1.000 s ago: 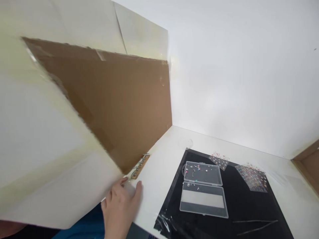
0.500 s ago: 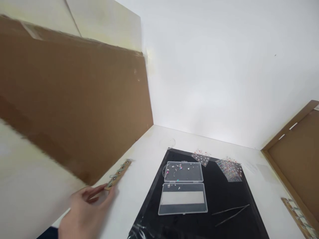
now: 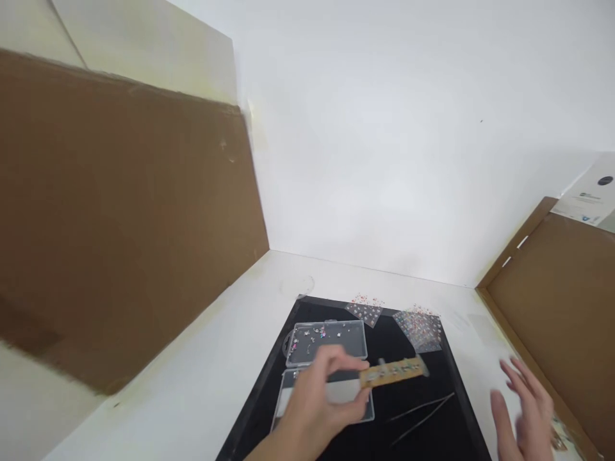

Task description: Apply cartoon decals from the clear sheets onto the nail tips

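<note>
The left hand [image 3: 317, 397] is pinching a narrow tan strip [image 3: 394, 372] between thumb and fingers, holding it roughly level above the black mat [image 3: 432, 448], beside the lower half of an open clear plastic box [image 3: 327, 342], so the box's scattered gems are lying exposed. The right hand [image 3: 526, 410] is hanging well apart, fingers spread, apparently gripping nothing, though blur makes this hard to judge. A similar strip [image 3: 560, 438] is lying just beyond it, on the white surface [image 3: 192, 333]. Patterned gem sheets [image 3: 418, 330] are lying past the box, with tweezers [image 3: 423, 416] nearby.
</note>
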The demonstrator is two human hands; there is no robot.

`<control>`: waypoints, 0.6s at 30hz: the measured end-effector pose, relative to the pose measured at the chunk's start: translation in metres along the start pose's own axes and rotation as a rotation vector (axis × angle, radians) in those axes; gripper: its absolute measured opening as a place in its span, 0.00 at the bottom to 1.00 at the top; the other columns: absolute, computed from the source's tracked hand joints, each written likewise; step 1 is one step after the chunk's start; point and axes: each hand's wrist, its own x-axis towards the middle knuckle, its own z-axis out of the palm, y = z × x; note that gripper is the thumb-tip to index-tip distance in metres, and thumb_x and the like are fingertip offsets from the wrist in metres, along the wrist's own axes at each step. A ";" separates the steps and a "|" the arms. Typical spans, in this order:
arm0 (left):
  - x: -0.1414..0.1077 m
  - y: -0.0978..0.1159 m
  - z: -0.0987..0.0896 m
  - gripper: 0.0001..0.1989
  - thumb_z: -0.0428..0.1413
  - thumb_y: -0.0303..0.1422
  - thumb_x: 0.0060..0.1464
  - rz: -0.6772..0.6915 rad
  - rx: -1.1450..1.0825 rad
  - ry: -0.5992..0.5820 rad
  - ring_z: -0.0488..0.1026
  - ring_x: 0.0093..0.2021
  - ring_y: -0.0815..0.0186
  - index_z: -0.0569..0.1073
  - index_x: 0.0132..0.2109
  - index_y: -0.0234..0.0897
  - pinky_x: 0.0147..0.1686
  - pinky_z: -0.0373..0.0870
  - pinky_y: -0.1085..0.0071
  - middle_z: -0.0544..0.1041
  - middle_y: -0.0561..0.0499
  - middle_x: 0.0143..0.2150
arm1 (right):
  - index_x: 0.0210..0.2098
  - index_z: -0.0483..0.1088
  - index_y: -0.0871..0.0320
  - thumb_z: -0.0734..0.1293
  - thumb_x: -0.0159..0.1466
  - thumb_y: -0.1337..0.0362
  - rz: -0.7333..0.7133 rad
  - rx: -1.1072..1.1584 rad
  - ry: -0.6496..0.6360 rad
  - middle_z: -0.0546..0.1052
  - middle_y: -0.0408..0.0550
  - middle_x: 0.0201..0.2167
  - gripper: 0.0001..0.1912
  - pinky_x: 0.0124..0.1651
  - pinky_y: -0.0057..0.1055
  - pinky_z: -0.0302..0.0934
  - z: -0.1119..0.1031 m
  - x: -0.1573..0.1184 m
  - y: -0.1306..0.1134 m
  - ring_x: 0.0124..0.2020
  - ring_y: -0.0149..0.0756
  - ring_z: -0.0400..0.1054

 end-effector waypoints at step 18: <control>0.094 0.023 0.045 0.61 0.77 0.27 0.54 -0.153 0.426 -0.889 0.74 0.71 0.49 0.47 0.82 0.31 0.82 0.21 0.34 0.84 0.42 0.54 | 0.64 0.73 0.56 0.72 0.75 0.50 0.101 0.226 0.110 0.77 0.54 0.62 0.24 0.59 0.51 0.76 0.108 0.102 0.104 0.57 0.46 0.77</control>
